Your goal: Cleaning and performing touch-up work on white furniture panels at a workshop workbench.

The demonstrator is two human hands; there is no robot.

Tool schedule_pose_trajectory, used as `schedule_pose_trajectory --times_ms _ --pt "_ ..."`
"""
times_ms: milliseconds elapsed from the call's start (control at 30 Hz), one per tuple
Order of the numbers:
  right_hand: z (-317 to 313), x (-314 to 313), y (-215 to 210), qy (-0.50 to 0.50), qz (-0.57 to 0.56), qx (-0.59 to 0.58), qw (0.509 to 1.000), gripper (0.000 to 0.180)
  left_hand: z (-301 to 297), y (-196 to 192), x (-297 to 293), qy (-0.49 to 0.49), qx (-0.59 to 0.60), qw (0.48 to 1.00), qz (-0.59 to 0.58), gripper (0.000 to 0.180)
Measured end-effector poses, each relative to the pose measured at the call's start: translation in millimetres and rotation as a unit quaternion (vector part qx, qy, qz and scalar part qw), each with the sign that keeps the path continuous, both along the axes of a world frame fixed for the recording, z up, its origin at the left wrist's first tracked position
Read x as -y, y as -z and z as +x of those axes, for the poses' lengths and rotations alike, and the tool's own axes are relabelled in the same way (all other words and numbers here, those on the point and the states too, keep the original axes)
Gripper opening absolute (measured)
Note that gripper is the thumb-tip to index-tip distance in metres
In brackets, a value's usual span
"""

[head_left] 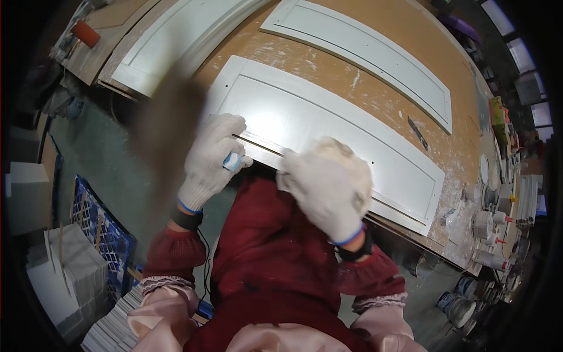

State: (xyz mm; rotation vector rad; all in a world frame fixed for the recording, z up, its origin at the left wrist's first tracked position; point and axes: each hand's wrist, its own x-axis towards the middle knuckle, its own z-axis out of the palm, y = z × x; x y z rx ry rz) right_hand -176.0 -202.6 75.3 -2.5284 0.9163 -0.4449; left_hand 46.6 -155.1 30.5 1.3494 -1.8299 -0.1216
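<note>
Gripping a small blue-white object [233, 161], left hand [210, 157] rests on white panel [328, 135]; right hand [325, 190] clutches cloth wad [343, 155].

Long white-painted rectangular wooden panel [328, 126] with raised frame border: lies flat on brown paint-spattered workbench, long axis running 10 to 4 o'clock, near long edge at bench front. Thin dark groove along near frame rail. Glossy, glare at centre.

Small blue-and-white roll-like object [233, 161]: at panel's near rail, 9 o'clock end, pinched in white-gloved fingers.

Cream-white wad, cloth or sponge [343, 161]: pressed on near rail at panel's 6 o'clock side, mostly covered by glove.
</note>
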Motion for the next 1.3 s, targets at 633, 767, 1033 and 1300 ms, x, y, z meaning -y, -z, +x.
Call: schedule_pose_trajectory --times_ms 633,767,1033,1300 --pt "-39.0 1.1 3.2 0.032 -0.016 -0.113 0.993 0.007 15.3 10.5 9.2 0.022 -0.006 1.0 -0.009 0.022" --pt "-2.2 9.1 8.4 0.032 0.009 -0.126 0.991 0.008 16.7 0.8 8.6 0.024 0.016 0.998 0.049 0.018" --pt "67.1 21.1 24.5 -0.007 -0.059 -0.095 0.994 0.009 12.6 1.8 13.4 0.009 0.023 1.0 0.008 0.014" --pt "28.3 16.5 7.1 0.007 0.043 -0.101 0.994 0.011 14.7 11.2 5.8 0.0 -0.031 0.999 0.02 0.015"
